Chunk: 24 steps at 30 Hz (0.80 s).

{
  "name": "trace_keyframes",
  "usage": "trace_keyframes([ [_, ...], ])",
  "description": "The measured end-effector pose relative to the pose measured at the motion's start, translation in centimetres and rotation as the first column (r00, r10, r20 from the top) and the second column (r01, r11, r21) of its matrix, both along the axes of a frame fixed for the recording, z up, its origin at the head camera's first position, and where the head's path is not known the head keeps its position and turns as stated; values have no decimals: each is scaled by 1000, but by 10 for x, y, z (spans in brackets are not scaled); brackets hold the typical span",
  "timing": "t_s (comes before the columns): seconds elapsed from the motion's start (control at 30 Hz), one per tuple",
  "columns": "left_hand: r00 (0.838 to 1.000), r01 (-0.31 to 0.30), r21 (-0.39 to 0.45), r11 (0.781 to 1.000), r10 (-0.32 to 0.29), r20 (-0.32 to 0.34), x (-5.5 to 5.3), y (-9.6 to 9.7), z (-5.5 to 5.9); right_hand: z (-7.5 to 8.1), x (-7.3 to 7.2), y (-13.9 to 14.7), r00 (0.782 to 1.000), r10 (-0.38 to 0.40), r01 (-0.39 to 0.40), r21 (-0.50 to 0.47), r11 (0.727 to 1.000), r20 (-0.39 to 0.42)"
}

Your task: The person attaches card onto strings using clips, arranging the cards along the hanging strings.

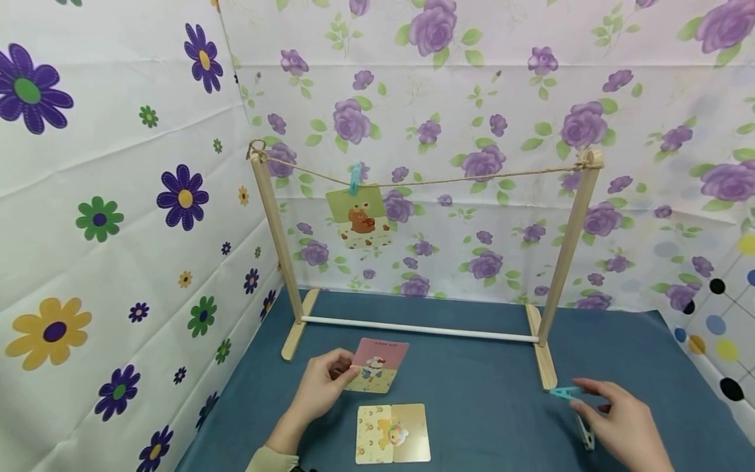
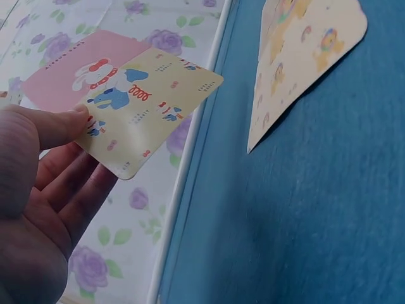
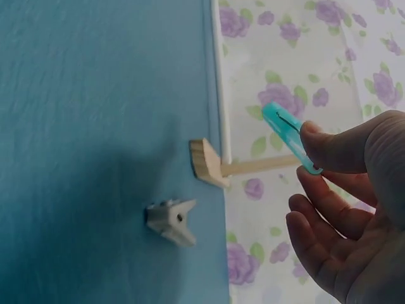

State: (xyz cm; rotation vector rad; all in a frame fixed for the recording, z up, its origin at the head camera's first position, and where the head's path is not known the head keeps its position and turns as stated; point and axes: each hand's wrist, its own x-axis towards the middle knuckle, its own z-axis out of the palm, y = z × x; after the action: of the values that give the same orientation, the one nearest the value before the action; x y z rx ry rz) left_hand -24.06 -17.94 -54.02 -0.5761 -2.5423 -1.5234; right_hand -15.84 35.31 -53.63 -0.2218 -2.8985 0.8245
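My left hand (image 1: pixel 321 387) pinches a pink and yellow card (image 1: pixel 377 367) by its left edge, thumb on top, just above the table. The card's printed rabbit faces up in the left wrist view. On the right, my right hand (image 1: pixel 625 419) pinches a light blue clothespin (image 3: pixel 288 134) between thumb and forefinger. Under that hand a grey clothespin (image 1: pixel 584 432) lies on the cloth. A yellow card (image 1: pixel 411 432) lies flat in front, below the held card. From the string (image 1: pixel 472 180) a green card (image 1: pixel 360 219) hangs by a blue clothespin (image 1: pixel 355 178).
The string runs between two wooden posts (image 1: pixel 569 252) joined low down by a white rod (image 1: pixel 413 328). The post feet (image 1: pixel 301 324) stand on blue cloth (image 1: pixel 472 380). Flower-printed sheets (image 1: pixel 442 98) rise behind and at the left.
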Motion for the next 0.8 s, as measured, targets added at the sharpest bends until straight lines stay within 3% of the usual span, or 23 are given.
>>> trace_keyframes([
  [0.23, 1000, 11, 15, 1000, -11, -8, 2, 9, 0, 14, -2, -16, 990, 61, -57, 29, 998, -125],
  [0.4, 999, 42, 33, 999, -41, -21, 2, 19, 2, 30, -7, -27, 965, 130, -114, 82, 990, -227],
  [0.53, 997, 72, 39, 997, -71, -33, 2, 28, 4, 45, -16, -33, 919, 214, -180, 129, 975, -331],
  [0.63, 996, 89, 46, 995, -87, -34, 1, 35, 6, 56, -24, -36, 865, 287, -230, 182, 956, -413],
  [0.7, 995, 100, 53, 994, -99, -29, 1, 40, 8, 65, -29, -36, 833, 330, -259, 215, 942, -443],
  [0.8, 993, 116, 64, 991, -114, -31, 0, 47, 12, 79, -36, -37, 805, 383, -297, 252, 921, -453],
])
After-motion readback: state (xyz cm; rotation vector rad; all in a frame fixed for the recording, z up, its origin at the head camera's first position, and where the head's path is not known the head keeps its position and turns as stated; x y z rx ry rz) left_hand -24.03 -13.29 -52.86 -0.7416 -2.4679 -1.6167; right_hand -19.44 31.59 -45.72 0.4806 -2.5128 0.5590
